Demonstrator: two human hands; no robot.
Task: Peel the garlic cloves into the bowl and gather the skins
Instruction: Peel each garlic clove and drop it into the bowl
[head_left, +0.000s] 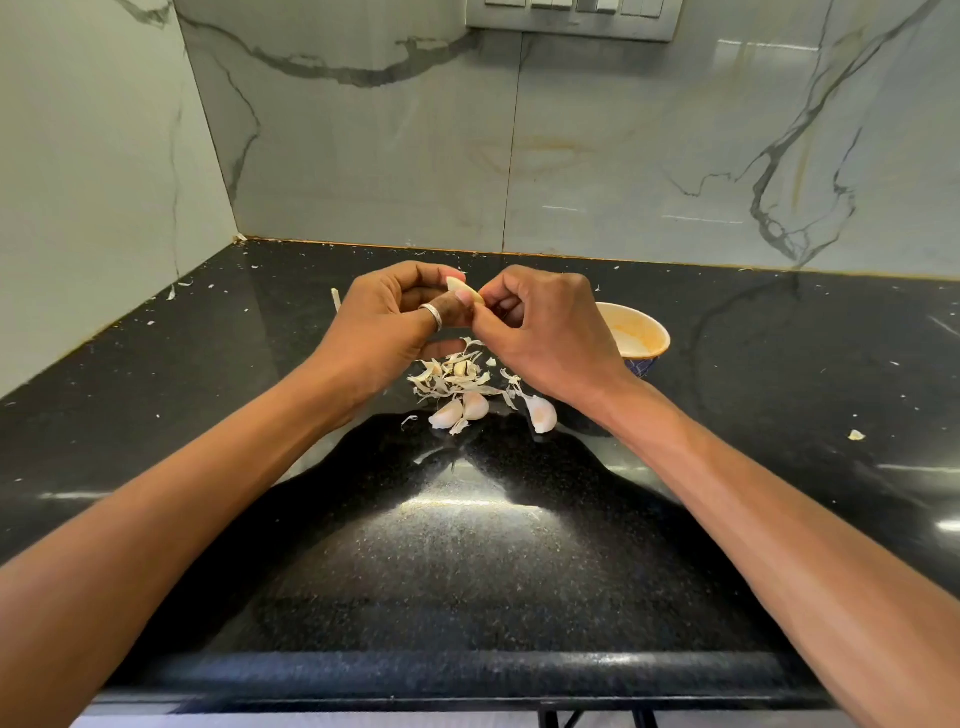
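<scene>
Pinching garlic clove with left hand, nipping its near end with right hand; probably light, firm, slippery; best gripped mid-body.

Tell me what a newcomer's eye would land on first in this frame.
Both hands meet above the middle of the black counter: the left hand grips a pale garlic clove while the right hand pinches its tip. Directly below them lies a heap of papery skins, with three unpeeled cloves at its front edge. A small bowl stands just behind the right hand.
</scene>
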